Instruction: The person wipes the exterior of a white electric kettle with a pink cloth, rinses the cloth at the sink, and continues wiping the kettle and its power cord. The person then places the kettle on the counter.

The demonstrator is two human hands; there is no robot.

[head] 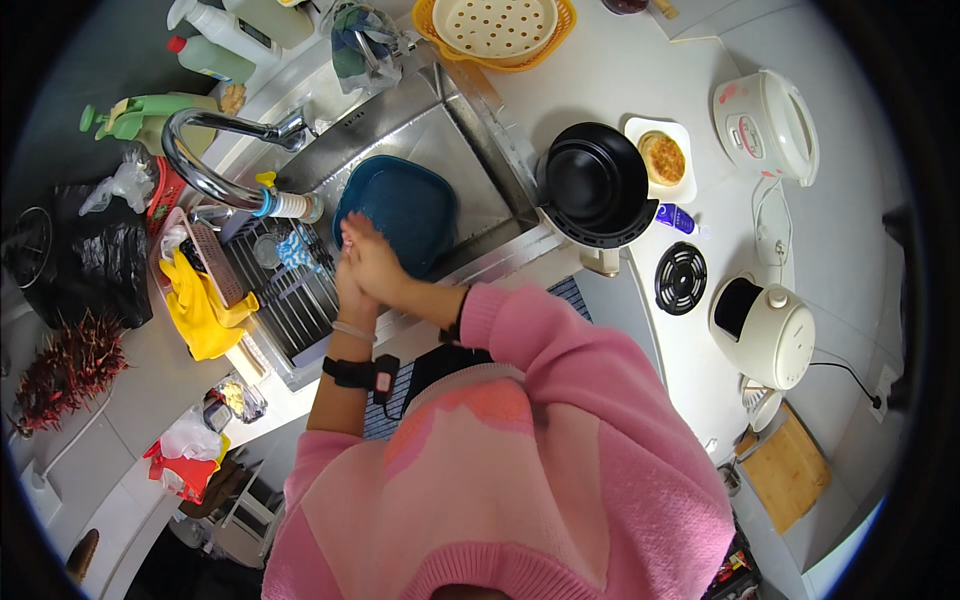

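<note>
My left hand (354,277) and my right hand (377,262) are pressed together, palm against palm, over the near left rim of a dark blue plastic basin (401,210). I see no object between them, but the palms are hidden. The basin lies in the stainless steel sink (480,161). Just beyond my hands hangs the spout of a chrome faucet (217,191) with a filter nozzle (296,206) on its end. A metal drying rack (300,319) spans the sink's left part, with a blue-and-white cloth (295,249) on it.
Right of the sink stand a black air fryer basket (592,184), a flatbread on a white plate (680,187), a purple tube (675,218), a black round rack (681,278), a rice cooker (761,127) and an air fryer (765,330). Yellow rubber gloves (196,307) lie to the left.
</note>
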